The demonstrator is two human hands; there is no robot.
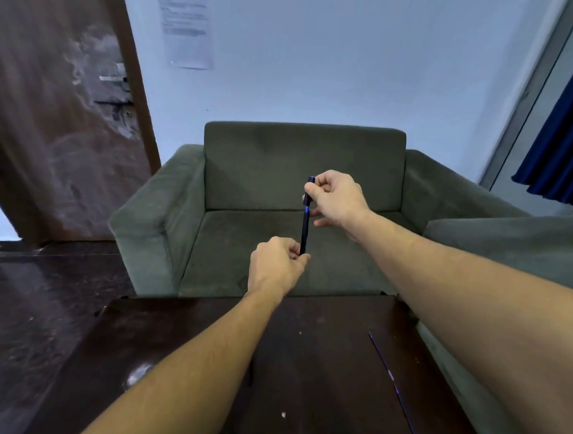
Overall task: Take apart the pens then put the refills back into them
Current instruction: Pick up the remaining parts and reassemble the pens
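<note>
A dark pen (305, 227) with blue accents stands almost upright in the air in front of the green armchair. My left hand (275, 265) pinches its lower end. My right hand (336, 199) grips its upper end near the blue cap, fingers curled around it. On the dark wooden table (177, 336) at the right lie two thin dark pieces, one (381, 355) nearer the chair and one (406, 416) closer to me; whether they are refills or pens I cannot tell.
The green armchair (248, 170) stands just beyond the table's far edge. A second green seat (505, 244) is at the right. A brown door (55, 111) is at the left and a blue curtain (560, 142) at the right.
</note>
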